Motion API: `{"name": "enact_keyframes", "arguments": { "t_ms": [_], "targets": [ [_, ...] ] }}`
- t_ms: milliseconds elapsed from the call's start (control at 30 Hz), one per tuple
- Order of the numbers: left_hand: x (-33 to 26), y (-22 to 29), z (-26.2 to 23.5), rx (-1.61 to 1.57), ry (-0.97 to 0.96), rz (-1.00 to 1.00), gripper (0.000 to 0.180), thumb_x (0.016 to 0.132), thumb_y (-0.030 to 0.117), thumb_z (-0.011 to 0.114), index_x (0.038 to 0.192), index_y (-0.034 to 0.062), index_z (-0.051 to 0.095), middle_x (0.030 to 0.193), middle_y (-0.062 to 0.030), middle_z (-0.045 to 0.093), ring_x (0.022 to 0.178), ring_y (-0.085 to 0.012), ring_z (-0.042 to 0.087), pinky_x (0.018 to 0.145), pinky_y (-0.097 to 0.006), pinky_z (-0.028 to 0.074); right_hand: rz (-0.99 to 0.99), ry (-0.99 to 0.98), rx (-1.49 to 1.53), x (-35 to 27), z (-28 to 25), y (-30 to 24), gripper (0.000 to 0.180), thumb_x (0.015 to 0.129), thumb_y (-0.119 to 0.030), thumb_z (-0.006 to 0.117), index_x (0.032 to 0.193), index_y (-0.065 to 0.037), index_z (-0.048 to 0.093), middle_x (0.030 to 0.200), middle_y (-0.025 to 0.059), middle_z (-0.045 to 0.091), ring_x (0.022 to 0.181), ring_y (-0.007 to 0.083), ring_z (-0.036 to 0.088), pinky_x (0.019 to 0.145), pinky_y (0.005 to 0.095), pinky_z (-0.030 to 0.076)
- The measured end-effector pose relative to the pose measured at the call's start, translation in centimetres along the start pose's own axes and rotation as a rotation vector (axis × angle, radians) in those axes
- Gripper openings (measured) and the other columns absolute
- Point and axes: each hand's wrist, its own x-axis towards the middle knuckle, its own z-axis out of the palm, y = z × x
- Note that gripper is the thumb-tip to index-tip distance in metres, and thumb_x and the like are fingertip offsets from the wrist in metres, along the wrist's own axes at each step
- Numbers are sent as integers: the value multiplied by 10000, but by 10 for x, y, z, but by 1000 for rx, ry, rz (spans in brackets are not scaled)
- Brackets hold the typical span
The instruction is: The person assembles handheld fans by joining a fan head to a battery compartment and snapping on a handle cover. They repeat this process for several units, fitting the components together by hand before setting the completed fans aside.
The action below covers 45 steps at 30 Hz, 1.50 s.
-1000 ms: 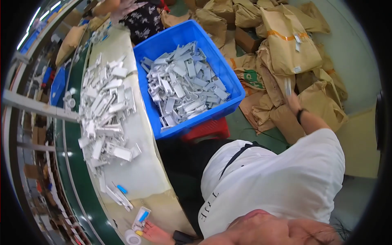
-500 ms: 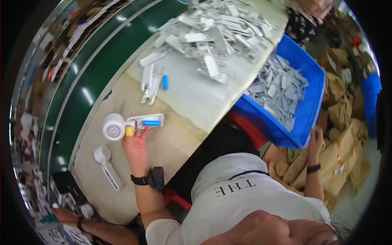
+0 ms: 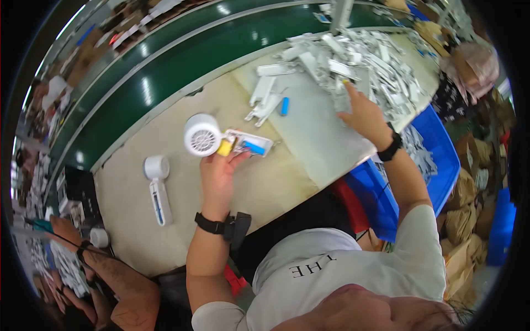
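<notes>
My left hand (image 3: 217,179) is closed around a white handheld fan (image 3: 202,135) with a round grille head. Its handle lies opened, and a blue cylindrical battery (image 3: 253,147) shows inside. Something yellow (image 3: 224,147), perhaps a finger cover, sits at the left fingertips. My right hand (image 3: 366,115) reaches over the near edge of a heap of white plastic parts (image 3: 381,66), thumb and forefinger apart. A spot of yellow also shows at its fingertip. Whether the fingers touch a part cannot be made out.
A second white fan (image 3: 158,193) lies to the left on the table (image 3: 182,243). Loose white handle shells (image 3: 264,91) and a blue battery (image 3: 285,106) lie mid-table. A blue bin (image 3: 447,160) of white parts stands at right. Another person's arm (image 3: 116,276) is at lower left.
My right hand has come up from beside the blue bin to the heap of white parts. My left hand still holds the fan. The whole view has shifted and turned.
</notes>
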Motion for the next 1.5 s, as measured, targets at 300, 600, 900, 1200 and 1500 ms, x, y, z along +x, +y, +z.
{"name": "enact_keyframes", "arguments": {
  "t_ms": [300,600,900,1200,1500],
  "targets": [
    [4,2,-11,-234,55,-29,351,931,202,463,1221,5,453,1203,-148,523,1034,-218,568,826,-354,512,10,-86,266,21,-29,38,477,735,-20,506,1206,-96,528,817,76,535,705,123,504,635,246,427],
    [2,2,-15,-274,149,84,321,925,179,471,1196,9,453,1207,-140,521,1047,-216,562,838,-364,511,-748,142,552,-1,-7,-143,622,691,-118,715,1240,-24,438,1125,151,535,979,311,556,810,362,462],
    [8,3,-21,-341,255,179,329,914,162,499,1192,-8,456,1149,-115,549,1021,-206,570,848,-351,496,-1016,151,623,12,19,-195,587,676,-63,696,1217,-32,470,1219,169,512,1061,351,519,881,393,444],
    [6,-6,-4,-186,319,237,316,869,97,571,1161,-4,509,1139,-84,546,1003,-172,559,855,-324,478,-988,95,711,15,27,-191,590,686,-62,688,1228,-33,458,1247,170,490,1056,352,520,884,391,445],
    [-4,31,1,-59,299,490,307,848,43,579,1139,-13,499,1087,-115,573,1035,-253,557,922,-378,436,-588,-517,1187,17,25,-184,412,787,-199,667,1118,2,525,1022,110,586,928,144,560,799,281,450]
  ]
}}
